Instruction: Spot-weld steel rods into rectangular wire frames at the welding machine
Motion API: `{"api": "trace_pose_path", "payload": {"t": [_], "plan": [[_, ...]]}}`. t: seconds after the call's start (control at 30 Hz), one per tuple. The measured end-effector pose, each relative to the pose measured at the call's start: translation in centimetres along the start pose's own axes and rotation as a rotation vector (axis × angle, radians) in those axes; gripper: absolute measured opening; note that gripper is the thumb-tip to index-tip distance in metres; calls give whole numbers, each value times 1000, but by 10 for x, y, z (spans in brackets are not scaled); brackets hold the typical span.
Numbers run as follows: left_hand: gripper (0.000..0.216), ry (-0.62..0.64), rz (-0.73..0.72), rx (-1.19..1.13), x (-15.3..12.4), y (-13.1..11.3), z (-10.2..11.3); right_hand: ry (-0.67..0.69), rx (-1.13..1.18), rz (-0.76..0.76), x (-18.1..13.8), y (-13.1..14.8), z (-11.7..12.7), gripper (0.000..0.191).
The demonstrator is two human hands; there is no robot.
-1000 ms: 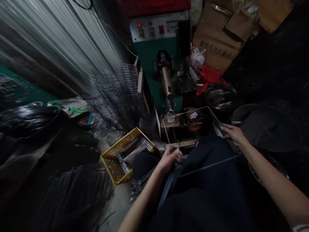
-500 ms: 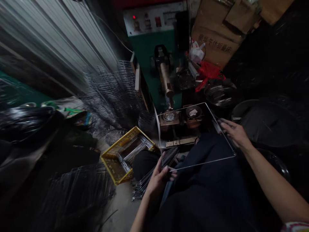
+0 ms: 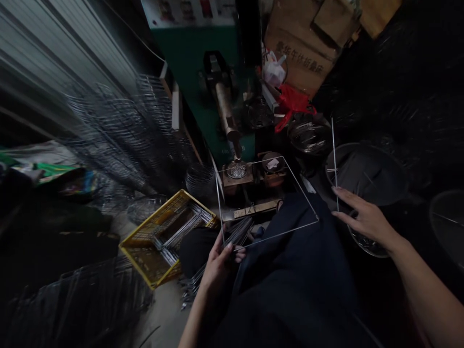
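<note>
Carton (image 3: 303,52) reads "豪华午休折叠床" | left hand (image 3: 216,265) grips wire frame (image 3: 277,235) | right hand (image 3: 364,220) pinches rod (image 3: 334,152)

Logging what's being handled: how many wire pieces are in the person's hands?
2: a rectangular frame in the left hand and a straight rod in the right hand. Others may be hidden within either grip.

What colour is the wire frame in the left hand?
Silvery grey; the wire frame in the left hand shows best in the head view.
</note>
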State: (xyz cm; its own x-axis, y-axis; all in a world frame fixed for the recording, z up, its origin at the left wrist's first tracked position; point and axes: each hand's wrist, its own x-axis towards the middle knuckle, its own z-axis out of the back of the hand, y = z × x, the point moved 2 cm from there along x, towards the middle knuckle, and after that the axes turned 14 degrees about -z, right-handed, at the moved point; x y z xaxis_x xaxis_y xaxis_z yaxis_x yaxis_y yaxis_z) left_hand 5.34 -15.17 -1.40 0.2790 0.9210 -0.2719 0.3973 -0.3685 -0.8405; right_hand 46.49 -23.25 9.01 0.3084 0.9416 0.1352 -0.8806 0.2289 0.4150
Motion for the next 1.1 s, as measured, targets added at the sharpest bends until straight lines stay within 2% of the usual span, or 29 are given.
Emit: {"api": "trace_pose_path", "payload": {"t": [0.1,0.23,0.33,0.5,0.67,0.83,0.93,1.1], "plan": [[97,-28,-47,27,4,0,2,-4,-41,37,-1,-6,-14,63],[99,-5,-75,6,13,4,-2,14,-62,92,-2,-9,-26,63],[95,-28,-60,20,9,6,5,11,-66,59,-6,-10,-24,62],[94,-43,-28,-27,2,8,9,-106,-20,3,-9,-6,-13,64],[96,-69,-11,-23,2,7,10,-45,-21,64,-12,2,-10,63],[97,-72,-26,-40,9,2,9,-45,-26,78,-12,4,-14,63],[95,-91,-31,25,-1,-11,21,1,48,26,-11,6,-18,61],[90,-195,-115,233,-48,-41,65,-10,217,-126,-9,11,-28,63]]}}
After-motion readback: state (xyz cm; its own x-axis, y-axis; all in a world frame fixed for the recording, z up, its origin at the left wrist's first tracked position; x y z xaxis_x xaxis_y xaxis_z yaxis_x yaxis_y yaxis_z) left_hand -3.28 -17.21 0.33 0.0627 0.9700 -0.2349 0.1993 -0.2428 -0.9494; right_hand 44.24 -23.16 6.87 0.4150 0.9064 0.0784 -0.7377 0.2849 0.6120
